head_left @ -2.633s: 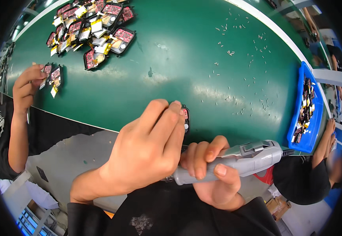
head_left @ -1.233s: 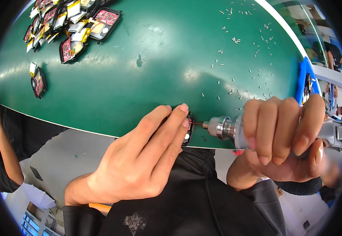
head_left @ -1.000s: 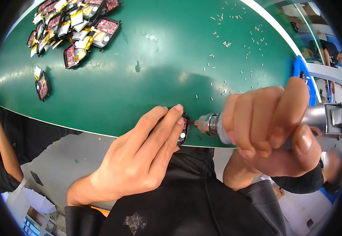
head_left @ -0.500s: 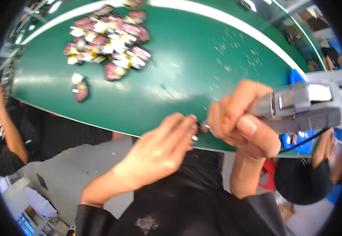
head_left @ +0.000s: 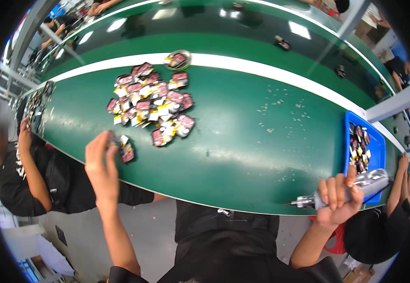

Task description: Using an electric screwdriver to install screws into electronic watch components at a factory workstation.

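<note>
Left of centre in the frame, the person's left hand [head_left: 102, 162] reaches over the green table [head_left: 242, 160], fingers curled beside a small black-cased unit with a red board [head_left: 127, 152]; I can't tell whether they grip anything. At lower right, the right hand [head_left: 339, 200] is wrapped around a grey electric screwdriver [head_left: 373, 181], its bit pointing left. A heap of similar units [head_left: 142, 105] lies at upper left, a blue bin [head_left: 378, 153] at right.
</note>
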`<state>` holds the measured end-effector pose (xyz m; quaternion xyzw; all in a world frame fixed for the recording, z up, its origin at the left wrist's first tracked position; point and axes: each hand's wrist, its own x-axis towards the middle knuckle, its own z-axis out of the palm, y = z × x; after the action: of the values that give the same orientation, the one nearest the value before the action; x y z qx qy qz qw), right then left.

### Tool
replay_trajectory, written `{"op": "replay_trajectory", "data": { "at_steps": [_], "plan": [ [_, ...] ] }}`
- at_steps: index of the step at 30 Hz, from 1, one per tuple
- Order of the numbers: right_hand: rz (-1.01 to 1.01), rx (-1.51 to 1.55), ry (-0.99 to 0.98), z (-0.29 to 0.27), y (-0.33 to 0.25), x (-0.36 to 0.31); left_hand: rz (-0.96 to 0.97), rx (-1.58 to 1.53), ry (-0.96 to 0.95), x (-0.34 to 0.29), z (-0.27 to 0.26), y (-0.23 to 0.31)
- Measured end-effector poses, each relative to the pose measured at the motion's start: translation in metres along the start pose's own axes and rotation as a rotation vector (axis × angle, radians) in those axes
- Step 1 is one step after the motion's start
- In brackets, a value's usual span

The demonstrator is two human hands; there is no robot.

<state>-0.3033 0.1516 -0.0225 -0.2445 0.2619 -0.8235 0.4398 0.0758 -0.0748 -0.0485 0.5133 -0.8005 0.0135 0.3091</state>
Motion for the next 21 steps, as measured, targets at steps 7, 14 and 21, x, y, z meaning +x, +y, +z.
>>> {"op": "replay_trajectory", "data": {
  "at_steps": [7, 14, 21],
  "plan": [
    [0.029, 0.150, 0.213, -0.041, 0.002, -0.032, 0.151, 0.157, 0.002, 0.032, 0.019, 0.043],
    [-0.001, 0.159, 0.221, -0.047, 0.006, -0.034, 0.580, -0.321, -0.174, 0.056, 0.081, 0.174],
    [0.013, 0.216, 0.206, -0.051, 0.003, -0.037, 0.684, -0.249, -0.289, 0.069, 0.122, 0.205]
  ]
}}
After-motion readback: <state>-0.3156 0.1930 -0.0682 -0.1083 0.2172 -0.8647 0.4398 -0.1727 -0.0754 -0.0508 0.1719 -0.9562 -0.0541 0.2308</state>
